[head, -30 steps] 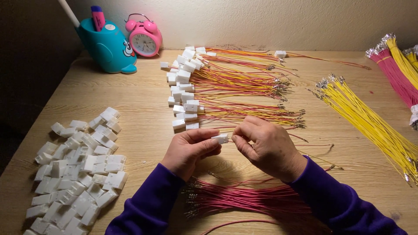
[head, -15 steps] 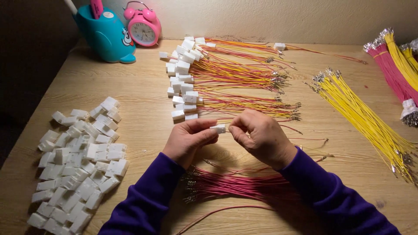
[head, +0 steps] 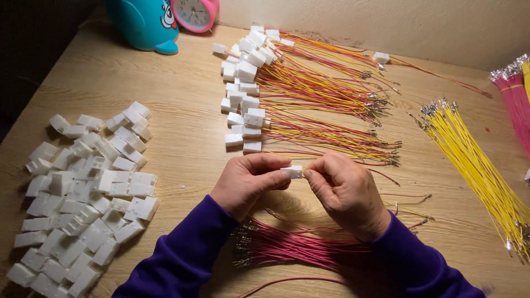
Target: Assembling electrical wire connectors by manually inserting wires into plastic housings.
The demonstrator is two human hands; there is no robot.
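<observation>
A small white plastic connector (head: 292, 171) sits at the centre of the view, raised just above the wooden table (head: 182, 105) and pinched between both hands. The left hand (head: 248, 182) grips its left end between thumb and fingertips; the right hand (head: 345, 190) closes on its right end, fingers curled, and whether a wire is held there cannot be told. Both wrists wear purple sleeves (head: 182, 259). Under the forearms, near the viewer, lies a bundle of red wires (head: 298, 248) with metal terminals at its left end. Beyond the hands, finished assemblies (head: 309, 94) of white housings with red and yellow leads lie in rows. At left is a heap of loose white connectors (head: 83, 187); at right, yellow wires (head: 475, 165) and, farther, pink wires (head: 513, 99). A teal container (head: 146, 22) and pink alarm clock (head: 194, 12) stand at the far edge.
</observation>
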